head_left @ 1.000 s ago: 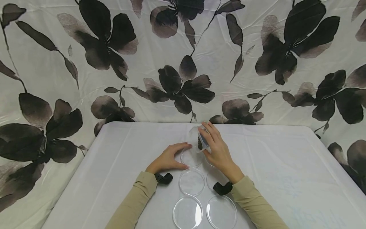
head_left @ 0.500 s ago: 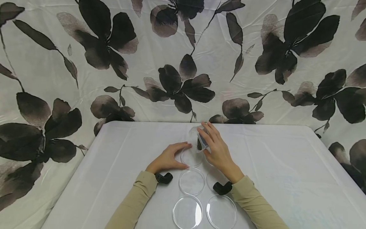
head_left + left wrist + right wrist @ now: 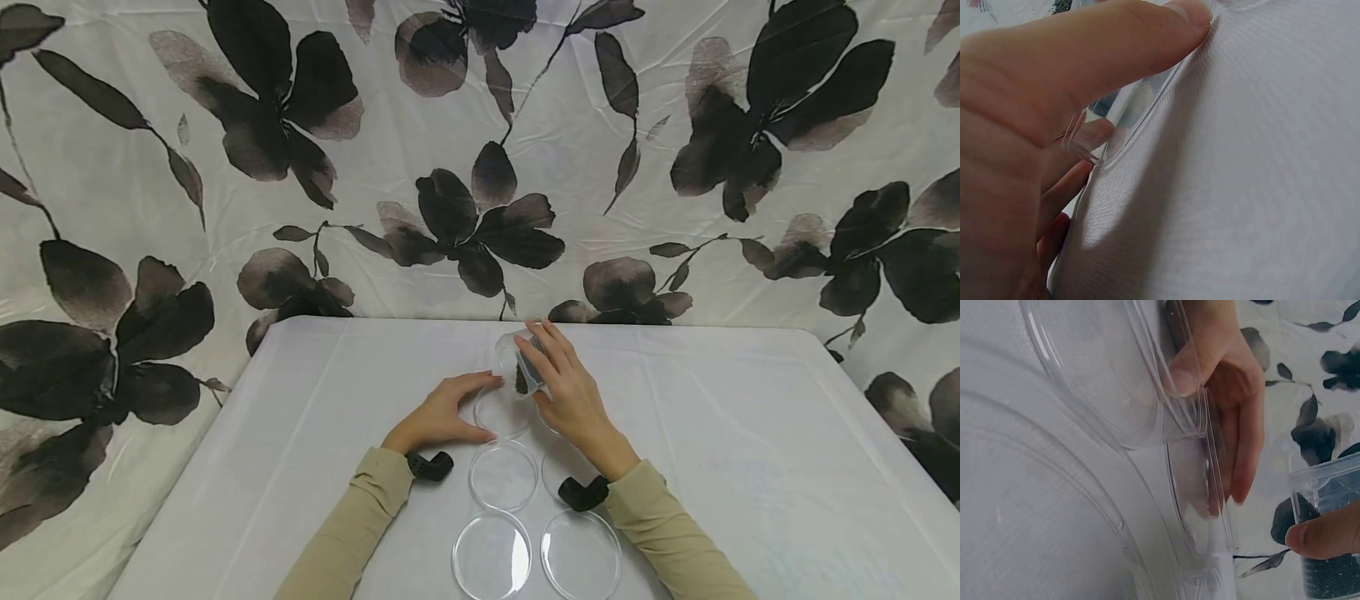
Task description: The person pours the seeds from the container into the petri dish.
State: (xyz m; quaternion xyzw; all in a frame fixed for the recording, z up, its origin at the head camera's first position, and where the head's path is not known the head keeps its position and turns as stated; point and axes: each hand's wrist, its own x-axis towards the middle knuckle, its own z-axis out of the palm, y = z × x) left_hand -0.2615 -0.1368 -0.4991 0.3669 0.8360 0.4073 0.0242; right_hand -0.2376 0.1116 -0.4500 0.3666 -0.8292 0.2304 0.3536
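Observation:
My left hand (image 3: 442, 412) holds a clear petri dish (image 3: 504, 414) near the back middle of the table, thumb at the near rim and fingers at the far side. In the left wrist view the thumb (image 3: 1141, 47) lies along the dish's edge. My right hand (image 3: 576, 408) grips a small clear plastic tub (image 3: 528, 373) of dark, fine grains. The tub is raised and tilted to the left, over another clear dish (image 3: 506, 346) farther back. Dark grains (image 3: 1334, 578) fill part of the tub behind the right thumb in the right wrist view.
Several more clear dishes stand in two columns toward the front, among them a middle dish (image 3: 503, 475), a front left dish (image 3: 491, 557) and a front right dish (image 3: 581, 556). The white table (image 3: 300, 500) meets a flower-print cloth (image 3: 465, 108) behind it.
The tub in my right hand has shifted slightly left and tilts a little more. My left hand and the dishes have stayed put.

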